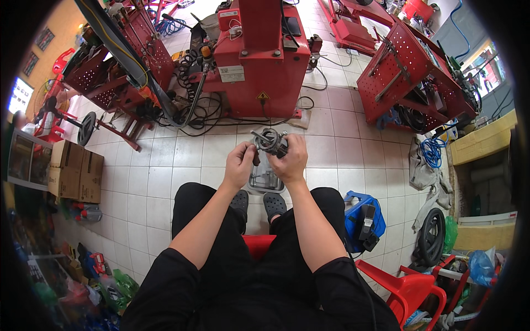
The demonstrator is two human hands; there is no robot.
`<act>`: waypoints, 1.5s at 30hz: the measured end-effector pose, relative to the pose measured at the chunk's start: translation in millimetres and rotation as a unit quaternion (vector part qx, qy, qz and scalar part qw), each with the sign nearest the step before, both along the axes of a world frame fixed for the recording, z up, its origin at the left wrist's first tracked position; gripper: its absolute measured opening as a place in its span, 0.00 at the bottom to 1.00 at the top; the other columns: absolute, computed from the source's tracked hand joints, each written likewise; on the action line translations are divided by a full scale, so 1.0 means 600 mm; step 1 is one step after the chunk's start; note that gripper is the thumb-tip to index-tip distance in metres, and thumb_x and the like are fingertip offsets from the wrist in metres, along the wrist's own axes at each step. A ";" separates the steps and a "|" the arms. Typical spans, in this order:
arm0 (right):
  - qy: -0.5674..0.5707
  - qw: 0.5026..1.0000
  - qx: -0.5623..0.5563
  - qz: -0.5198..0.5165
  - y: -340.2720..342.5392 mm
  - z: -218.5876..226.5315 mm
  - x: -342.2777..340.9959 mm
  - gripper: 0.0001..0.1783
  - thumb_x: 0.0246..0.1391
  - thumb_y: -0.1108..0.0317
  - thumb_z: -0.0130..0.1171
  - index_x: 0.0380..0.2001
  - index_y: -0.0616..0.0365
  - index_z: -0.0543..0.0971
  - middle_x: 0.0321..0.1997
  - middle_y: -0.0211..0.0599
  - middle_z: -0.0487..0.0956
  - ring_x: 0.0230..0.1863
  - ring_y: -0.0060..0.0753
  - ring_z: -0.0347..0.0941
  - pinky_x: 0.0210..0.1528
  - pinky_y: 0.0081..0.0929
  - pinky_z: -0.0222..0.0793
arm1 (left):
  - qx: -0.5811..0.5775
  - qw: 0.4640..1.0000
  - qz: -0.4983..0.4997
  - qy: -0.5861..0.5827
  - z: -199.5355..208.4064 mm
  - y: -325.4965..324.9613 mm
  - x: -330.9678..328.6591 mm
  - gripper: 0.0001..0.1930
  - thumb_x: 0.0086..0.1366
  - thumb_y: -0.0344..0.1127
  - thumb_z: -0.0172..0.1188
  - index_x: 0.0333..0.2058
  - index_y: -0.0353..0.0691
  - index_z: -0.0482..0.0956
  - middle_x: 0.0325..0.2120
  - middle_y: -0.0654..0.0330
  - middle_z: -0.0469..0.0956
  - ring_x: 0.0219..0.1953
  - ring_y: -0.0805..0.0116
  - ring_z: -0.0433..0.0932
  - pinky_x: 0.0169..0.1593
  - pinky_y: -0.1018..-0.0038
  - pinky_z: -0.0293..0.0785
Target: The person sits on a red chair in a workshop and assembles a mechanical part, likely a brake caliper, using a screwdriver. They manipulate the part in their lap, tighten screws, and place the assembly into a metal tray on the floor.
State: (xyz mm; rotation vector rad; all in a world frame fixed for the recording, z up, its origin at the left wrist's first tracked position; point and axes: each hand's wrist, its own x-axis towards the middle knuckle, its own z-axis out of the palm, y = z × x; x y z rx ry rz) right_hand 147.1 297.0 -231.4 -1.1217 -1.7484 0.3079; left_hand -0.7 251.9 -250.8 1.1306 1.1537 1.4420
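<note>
Above the floor in front of my knees, my right hand (291, 158) is closed around a grey metal machine part (269, 141) with a round, ring-like opening. A short metal piece sticks out at its upper left. My left hand (240, 163) is pinched closed against the left side of the part. What its fingers hold is too small to make out. Under my hands a shallow greyish tray (255, 186) sits on the tiles, partly hidden, with small items in it. My dark clogs (274, 204) are beside its near end.
A large red machine (259, 77) stands ahead, with black cables on the floor. Red perforated tool carts (397, 77) flank it. Cardboard boxes (74, 171) are on the left. A blue bag (364, 220) and a red plastic chair (400, 284) are to my right.
</note>
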 end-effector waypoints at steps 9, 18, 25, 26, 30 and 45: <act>-0.024 0.980 -0.193 0.043 -0.019 0.011 -0.030 0.18 0.37 0.57 0.63 0.23 0.62 0.72 0.24 0.47 0.73 0.30 0.52 0.70 0.33 0.41 0.66 | -0.180 0.812 0.081 -0.549 -0.049 0.032 0.006 0.18 0.68 0.46 0.39 0.31 0.41 0.73 0.28 0.58 0.77 0.33 0.63 0.76 0.40 0.67 0.72; -0.101 0.949 -0.300 0.020 -0.032 0.008 -0.051 0.22 0.43 0.53 0.54 0.22 0.66 0.75 0.26 0.56 0.77 0.31 0.59 0.73 0.37 0.47 0.69 | -0.205 0.788 0.068 -0.577 -0.099 0.027 0.003 0.16 0.66 0.44 0.40 0.32 0.42 0.75 0.29 0.57 0.78 0.34 0.63 0.77 0.44 0.66 0.73; 0.233 0.851 -0.460 0.102 0.002 -0.005 -0.025 0.21 0.55 0.56 0.44 0.26 0.65 0.75 0.22 0.42 0.77 0.24 0.33 0.74 0.30 0.32 0.69 | -0.256 0.813 0.038 -0.521 -0.096 0.023 -0.003 0.16 0.67 0.44 0.40 0.36 0.41 0.74 0.23 0.67 0.72 0.27 0.72 0.72 0.32 0.75 0.66; 0.305 0.812 -0.486 0.109 0.016 -0.031 -0.014 0.21 0.57 0.56 0.40 0.28 0.63 0.75 0.21 0.39 0.76 0.24 0.30 0.73 0.28 0.30 0.68 | -0.268 0.832 0.010 -0.486 -0.090 0.024 -0.005 0.16 0.66 0.44 0.40 0.35 0.42 0.74 0.22 0.67 0.71 0.26 0.73 0.71 0.31 0.77 0.64; 0.369 0.774 -0.505 0.097 0.051 -0.178 0.016 0.23 0.59 0.54 0.33 0.35 0.57 0.75 0.22 0.36 0.77 0.22 0.29 0.72 0.27 0.27 0.69 | -0.296 0.885 0.003 -0.359 -0.072 0.036 0.006 0.13 0.65 0.41 0.43 0.32 0.41 0.73 0.21 0.66 0.69 0.24 0.73 0.69 0.27 0.77 0.64; 0.401 0.681 -0.586 0.179 0.027 -0.066 -0.010 0.24 0.60 0.61 0.29 0.45 0.61 0.73 0.25 0.41 0.77 0.26 0.35 0.75 0.29 0.30 0.73 | -0.099 0.976 0.001 0.196 -0.063 0.023 -0.008 0.08 0.62 0.28 0.56 0.38 0.32 0.69 0.28 0.60 0.77 0.30 0.78 0.74 0.34 0.80 0.68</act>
